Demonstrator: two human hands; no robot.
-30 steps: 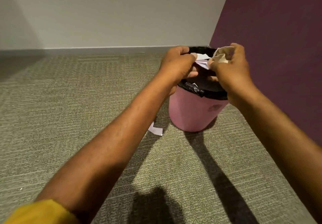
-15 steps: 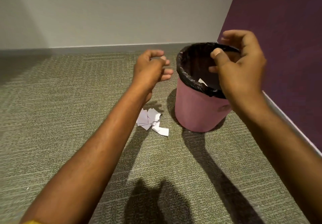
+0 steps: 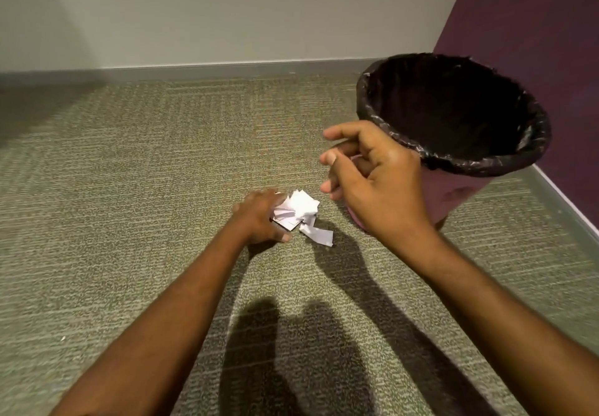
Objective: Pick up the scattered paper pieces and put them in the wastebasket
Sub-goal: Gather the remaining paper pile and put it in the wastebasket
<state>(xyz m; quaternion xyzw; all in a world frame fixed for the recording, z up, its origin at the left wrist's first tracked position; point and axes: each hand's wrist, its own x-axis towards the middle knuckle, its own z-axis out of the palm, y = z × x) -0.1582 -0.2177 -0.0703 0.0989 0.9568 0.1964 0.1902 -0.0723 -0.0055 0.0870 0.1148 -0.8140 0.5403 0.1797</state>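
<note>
Item 1. Papers [image 3: 299, 211]: a small white pile on the floor, with one strip lying loose at its 5 o'clock. All I can see of them is outside the bin.

Item 2. Bin [image 3: 453, 195]: pink with a black liner, upright, at 2 o'clock from the pile and close to it. I judge it is kept near so each carry is short. Its inside reads as plain black from my feed.

Item 3. Left hand [image 3: 259, 218]: down on the floor at the pile's 9 o'clock, with fingers over the top edge and thumb at the bottom, so it brackets the pieces. I cannot tell whether it has closed on them.

Item 4. Right hand [image 3: 379, 182]: raised above the floor in front of the bin's wall. It is released, the fingers loosely bent, and I see nothing in it (ready to help scoop, I would guess).

Item 5. Carpet [image 3: 129, 188]: ribbed grey-green with a short pile, so thin paper should lift more easily pinched than slid.

Item 6. Room: a corner, with a pale wall [image 3: 227, 10] at 12 o'clock, a purple wall [image 3: 534, 26] at 2 o'clock and a grey skirting [image 3: 227, 67] along the base.
</note>
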